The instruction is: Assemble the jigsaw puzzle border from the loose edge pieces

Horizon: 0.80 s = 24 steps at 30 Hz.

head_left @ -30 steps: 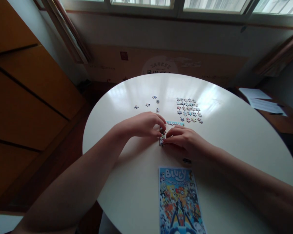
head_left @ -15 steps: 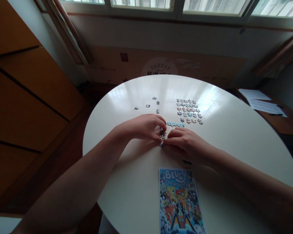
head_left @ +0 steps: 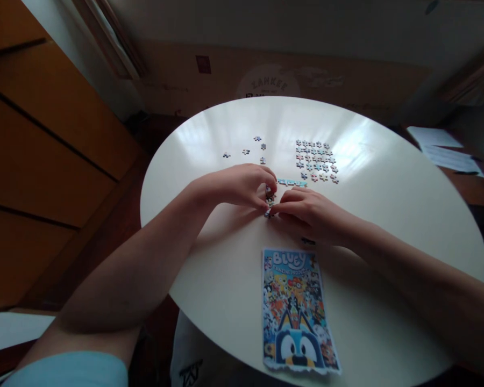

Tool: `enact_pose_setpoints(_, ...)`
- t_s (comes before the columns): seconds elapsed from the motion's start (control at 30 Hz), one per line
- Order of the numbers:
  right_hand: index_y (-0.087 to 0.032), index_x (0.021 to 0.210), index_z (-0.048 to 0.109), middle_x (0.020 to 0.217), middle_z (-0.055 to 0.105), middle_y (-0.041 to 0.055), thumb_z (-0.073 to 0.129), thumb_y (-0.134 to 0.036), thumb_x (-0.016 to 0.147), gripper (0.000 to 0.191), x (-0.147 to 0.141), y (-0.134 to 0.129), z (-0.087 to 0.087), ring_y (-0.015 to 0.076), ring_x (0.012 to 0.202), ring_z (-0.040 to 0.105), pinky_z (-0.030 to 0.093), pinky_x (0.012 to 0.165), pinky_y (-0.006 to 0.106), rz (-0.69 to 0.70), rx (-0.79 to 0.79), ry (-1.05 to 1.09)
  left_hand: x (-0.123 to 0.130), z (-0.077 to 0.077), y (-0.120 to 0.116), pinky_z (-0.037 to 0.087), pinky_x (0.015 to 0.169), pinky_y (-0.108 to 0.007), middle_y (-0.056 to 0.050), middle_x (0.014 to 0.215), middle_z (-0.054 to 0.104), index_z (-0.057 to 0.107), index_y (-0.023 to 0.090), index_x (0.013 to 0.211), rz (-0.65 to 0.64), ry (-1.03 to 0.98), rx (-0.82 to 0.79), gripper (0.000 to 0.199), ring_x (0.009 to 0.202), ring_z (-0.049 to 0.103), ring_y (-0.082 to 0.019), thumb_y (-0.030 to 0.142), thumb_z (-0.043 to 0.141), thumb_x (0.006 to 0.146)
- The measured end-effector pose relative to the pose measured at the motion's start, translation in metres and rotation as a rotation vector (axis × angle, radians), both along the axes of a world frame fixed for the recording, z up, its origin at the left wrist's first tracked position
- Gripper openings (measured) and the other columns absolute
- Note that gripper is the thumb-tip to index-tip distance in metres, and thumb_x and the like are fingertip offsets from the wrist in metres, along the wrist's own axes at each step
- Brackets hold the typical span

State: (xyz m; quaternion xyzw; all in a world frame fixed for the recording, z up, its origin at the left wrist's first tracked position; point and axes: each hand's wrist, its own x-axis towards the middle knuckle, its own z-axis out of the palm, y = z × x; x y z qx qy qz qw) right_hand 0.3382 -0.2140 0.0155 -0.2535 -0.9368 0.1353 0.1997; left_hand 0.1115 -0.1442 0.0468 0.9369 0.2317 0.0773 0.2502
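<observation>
Both hands meet over a short column of joined jigsaw pieces (head_left: pixel 270 198) in the middle of the white table. My left hand (head_left: pixel 248 184) curves around the column's left side, with thumb and fingers closed on its pieces. From the right, my right hand (head_left: pixel 306 207) pinches at the column's lower end, its fingertips touching the pieces there. Just beyond, a joined light-blue strip of jigsaw pieces (head_left: pixel 292 183) runs to the right from the column's top. The fingers partly hide the column, and I cannot make out single pieces under the fingertips.
Loose pieces lie in rows (head_left: pixel 317 160) at the back right; several more (head_left: pixel 246 152) are scattered at the back left. A dark piece (head_left: pixel 307 241) lies near my right wrist. A colourful Bluey picture sheet (head_left: pixel 294 306) is at the near edge of the round table (head_left: pixel 387 215).
The view has tilted downward, so the table sits higher and more of the picture sheet shows. Both hands stay at the column, with barely any shift in the fingers.
</observation>
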Motion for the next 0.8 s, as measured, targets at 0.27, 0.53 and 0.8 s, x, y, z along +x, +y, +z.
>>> enact_pose_setpoints(0.27, -0.024, 0.107, 0.075, 0.09, 0.069, 0.005, 0.061, -0.019, 0.096, 0.019, 0.002, 0.0, -0.006, 0.0189, 0.081, 0.06, 0.049, 0.077, 0.033, 0.014, 0.061, 0.089, -0.001, 0.0, 0.0, 0.046, 0.093, -0.028, -0.005, 0.115, 0.072, 0.076, 0.023, 0.104, -0.009, 0.007, 0.006, 0.03, 0.104, 0.065, -0.021, 0.035, 0.079, 0.077)
enact_pose_setpoints(0.53, -0.026, 0.105, 0.078, 0.09, 0.071, 0.0056, 0.061, -0.021, 0.097, 0.019, 0.01, 0.003, -0.002, 0.0191, 0.081, 0.061, 0.048, 0.073, 0.033, -0.027, 0.078, 0.125, -0.004, -0.001, 0.002, 0.047, 0.097, -0.032, -0.008, 0.125, 0.068, 0.075, 0.022, 0.104, 0.004, -0.012, 0.003, 0.029, 0.114, 0.063, -0.023, 0.036, 0.08, 0.078)
enact_pose_setpoints(0.8, -0.022, 0.101, 0.078, 0.091, 0.073, 0.0068, 0.062, -0.022, 0.096, 0.017, 0.042, 0.017, 0.01, 0.02, 0.081, 0.064, 0.049, 0.071, 0.034, -0.219, 0.116, 0.002, -0.01, 0.0, 0.007, 0.045, 0.103, -0.034, -0.009, 0.128, 0.066, 0.071, 0.021, 0.109, -0.003, -0.034, -0.034, 0.033, 0.119, 0.061, -0.023, 0.032, 0.079, 0.08)
